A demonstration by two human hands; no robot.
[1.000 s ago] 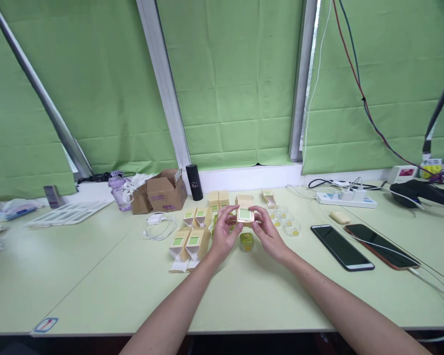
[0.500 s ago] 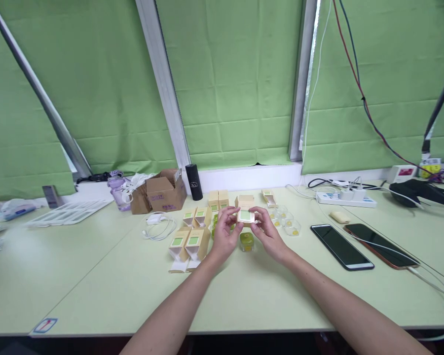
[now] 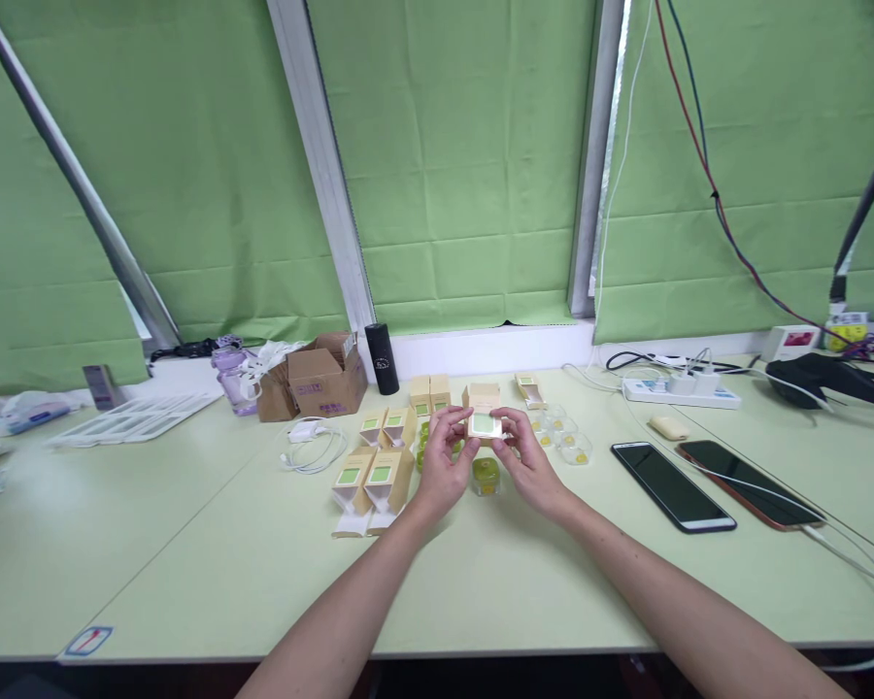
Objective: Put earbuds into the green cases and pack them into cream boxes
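Left hand [image 3: 444,461] and right hand [image 3: 530,460] pinch a box [image 3: 485,424].

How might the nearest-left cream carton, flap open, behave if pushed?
The carton is probably light and easily dented, given its thin cardboard-like walls. Its flat faces suggest sliding, not rolling. The thin open flap may bend.

Cartons [image 3: 399,470] are tan with green panels [image 3: 381,474] — blinds [image 3: 466,165], plain green.
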